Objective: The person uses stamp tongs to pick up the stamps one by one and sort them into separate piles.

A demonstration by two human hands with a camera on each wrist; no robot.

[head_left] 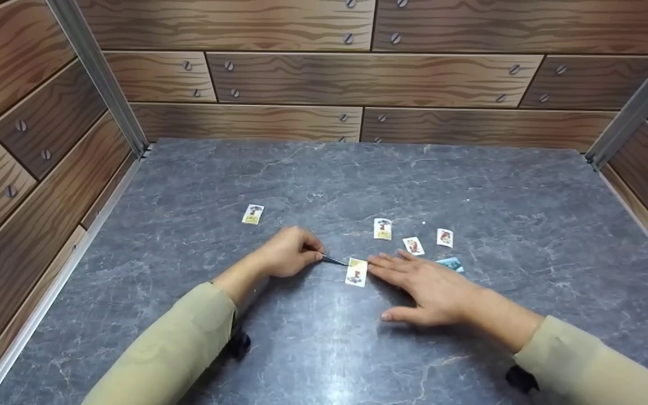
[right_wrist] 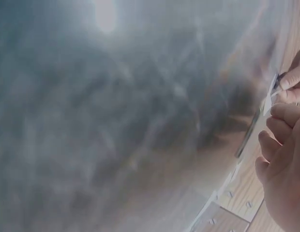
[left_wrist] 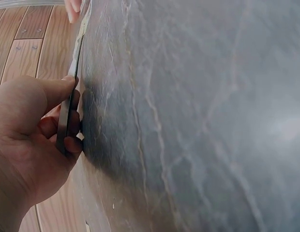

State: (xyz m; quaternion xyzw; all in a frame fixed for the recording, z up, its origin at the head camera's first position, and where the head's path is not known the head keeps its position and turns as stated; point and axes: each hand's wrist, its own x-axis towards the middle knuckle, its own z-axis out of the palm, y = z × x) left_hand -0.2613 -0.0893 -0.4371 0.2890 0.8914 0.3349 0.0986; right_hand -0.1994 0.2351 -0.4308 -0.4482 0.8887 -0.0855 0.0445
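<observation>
My left hand (head_left: pixel 291 252) pinches a pair of dark tweezers (head_left: pixel 334 260) between thumb and fingers. Their thin tips meet the upper left edge of a small picture card (head_left: pixel 356 274) with a white border and a yellow patch. In the left wrist view the tweezers (left_wrist: pixel 67 108) run up from the palm, low along the tabletop. Beside that card, my right hand (head_left: pixel 431 287) lies palm down with straight fingers and the thumb spread out. Its fingertips are at the card's right edge; whether they touch it, I cannot tell.
Behind my right hand lie a yellow-and-white card (head_left: pixel 382 229) and two cards with red figures, one tilted (head_left: pixel 413 246), one farther right (head_left: pixel 445 237). A blue piece (head_left: pixel 451 264) is partly hidden by that hand. Another card (head_left: pixel 253 214) lies at left. Wood-patterned walls (head_left: pixel 324 79) enclose the grey tabletop (head_left: pixel 313 174).
</observation>
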